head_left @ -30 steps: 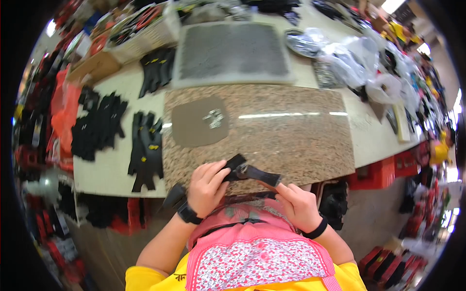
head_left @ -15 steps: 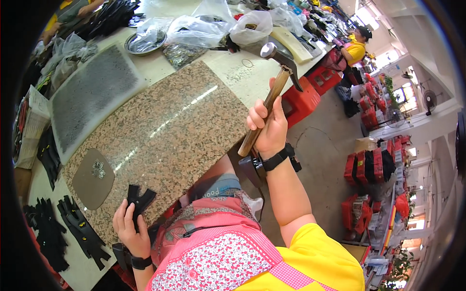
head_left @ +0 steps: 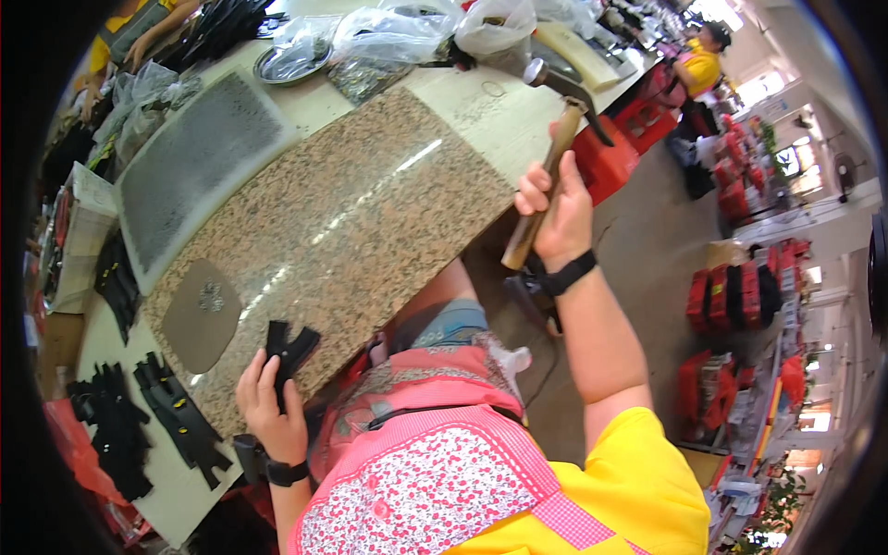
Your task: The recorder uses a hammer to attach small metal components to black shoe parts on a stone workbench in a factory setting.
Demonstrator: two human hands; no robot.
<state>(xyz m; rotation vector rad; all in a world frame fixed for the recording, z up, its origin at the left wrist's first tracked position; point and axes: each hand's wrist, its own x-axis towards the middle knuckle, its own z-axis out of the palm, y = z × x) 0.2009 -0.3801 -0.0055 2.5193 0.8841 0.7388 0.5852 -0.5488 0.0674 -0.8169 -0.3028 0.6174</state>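
Slab [head_left: 370, 213] mostly bare, black strip [head_left: 290, 359] near edge, hammer [head_left: 562, 143] beyond

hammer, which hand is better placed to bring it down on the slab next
Right, most likely: the right hand holds the hammer, while the left hand is taken up with the black forked piece by the near edge of the stone slab.

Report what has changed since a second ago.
The right hand has left the end of the black forked piece and moved out to the right, now gripping a wooden-handled claw hammer. The head view has turned too. Unchanged: the left hand still holds the black forked piece, and the small metal parts remain on the brown pad.
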